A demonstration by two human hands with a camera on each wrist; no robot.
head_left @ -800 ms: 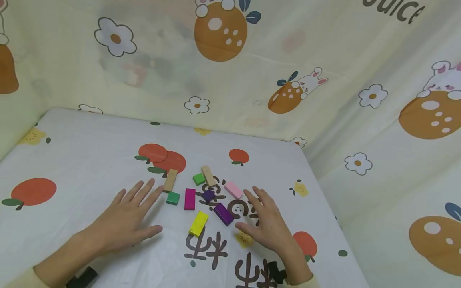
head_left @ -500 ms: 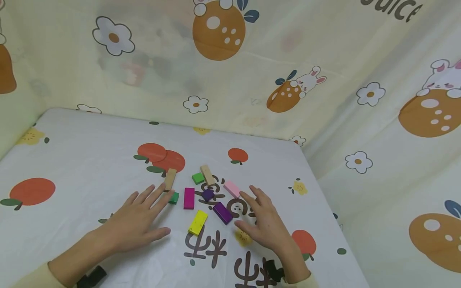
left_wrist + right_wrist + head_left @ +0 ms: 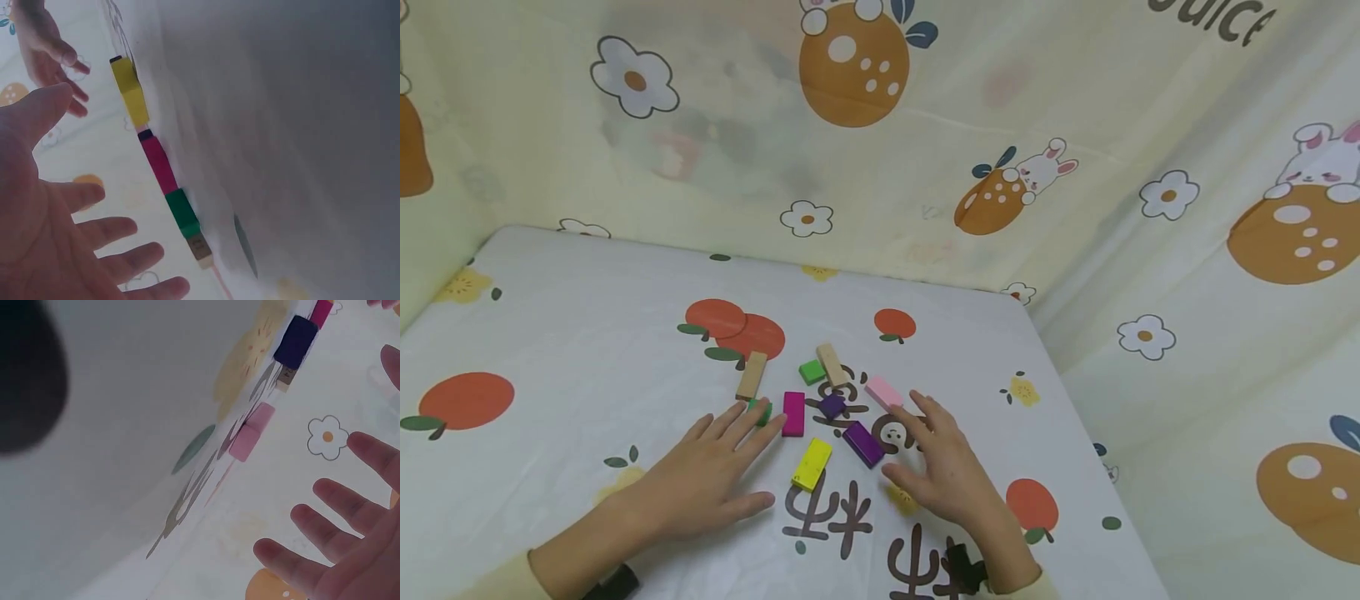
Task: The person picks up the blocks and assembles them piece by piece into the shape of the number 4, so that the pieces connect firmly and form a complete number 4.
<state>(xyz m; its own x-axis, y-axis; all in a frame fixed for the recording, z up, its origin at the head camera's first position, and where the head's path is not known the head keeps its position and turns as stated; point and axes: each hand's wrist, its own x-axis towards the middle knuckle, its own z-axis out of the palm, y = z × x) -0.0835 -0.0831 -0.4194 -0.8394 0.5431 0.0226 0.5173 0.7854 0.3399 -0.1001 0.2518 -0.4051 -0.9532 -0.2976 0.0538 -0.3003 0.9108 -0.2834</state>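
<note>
My left hand hovers with fingers spread, partly covering a green block in the head view. Beside its fingertips lie a magenta block and a plain wooden block. A yellow block is to the right of its thumb. On the other side, my right hand is also spread and holds nothing. Closest to it are a pink block and a purple block. Both wrist views show the fingers apart from the blocks, above the cloth.
Among the group are a small dark purple block, a bright green block and a second wooden block. A white fruit-print cloth covers the table. A patterned curtain stands behind it and at the right.
My left hand has moved right, from beside the blocks to over the green one. The right hand has shifted slightly left. The blocks stay in place.
</note>
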